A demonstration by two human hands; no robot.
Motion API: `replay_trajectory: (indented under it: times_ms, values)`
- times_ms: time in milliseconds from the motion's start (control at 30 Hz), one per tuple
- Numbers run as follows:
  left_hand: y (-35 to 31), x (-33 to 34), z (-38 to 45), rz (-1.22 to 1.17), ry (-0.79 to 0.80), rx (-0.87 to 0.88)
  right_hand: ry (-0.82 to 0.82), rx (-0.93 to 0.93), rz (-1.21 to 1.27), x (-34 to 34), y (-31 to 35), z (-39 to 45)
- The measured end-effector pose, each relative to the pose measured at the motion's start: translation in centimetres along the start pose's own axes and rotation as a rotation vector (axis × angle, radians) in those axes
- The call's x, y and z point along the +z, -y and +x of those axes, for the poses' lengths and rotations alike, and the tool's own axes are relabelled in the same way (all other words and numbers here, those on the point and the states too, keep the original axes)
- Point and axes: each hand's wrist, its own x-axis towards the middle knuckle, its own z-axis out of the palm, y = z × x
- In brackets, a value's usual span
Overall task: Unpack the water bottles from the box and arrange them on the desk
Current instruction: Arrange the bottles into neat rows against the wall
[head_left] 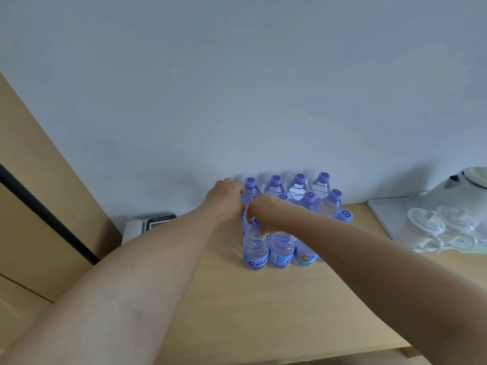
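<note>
Several clear water bottles with purple caps (298, 196) stand upright in rows on the wooden desk (276, 306), close to the white wall. My left hand (224, 196) grips a bottle at the left end of the back rows. My right hand (266, 214) curls over the top of the front-left bottle (255, 248) and hides its cap. Two more bottles stand beside it in the front row. The box is not in view.
A white desk phone (147, 225) sits at the back left. On the right, a white tray (387, 219) carries a kettle (463, 191) and upturned glass cups (427, 225). A wooden cabinet panel (39, 193) rises on the left.
</note>
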Motion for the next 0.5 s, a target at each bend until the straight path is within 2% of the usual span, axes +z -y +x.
replay_trajectory:
  times_ms: [167,333,500]
  values:
    - [-0.4,0.0,0.0,0.003,0.009,0.034,0.01,0.046,0.015,0.1,-1.0,-0.2]
    - [-0.7,-0.7,-0.7,0.044,0.008,-0.028,-0.043,0.16,-0.033,-0.1,-3.4,-1.7]
    - [-2.5,-1.1,-1.5,0.052,-0.025,-0.058,0.006,0.17,-0.059,1.1,-5.0,-3.2]
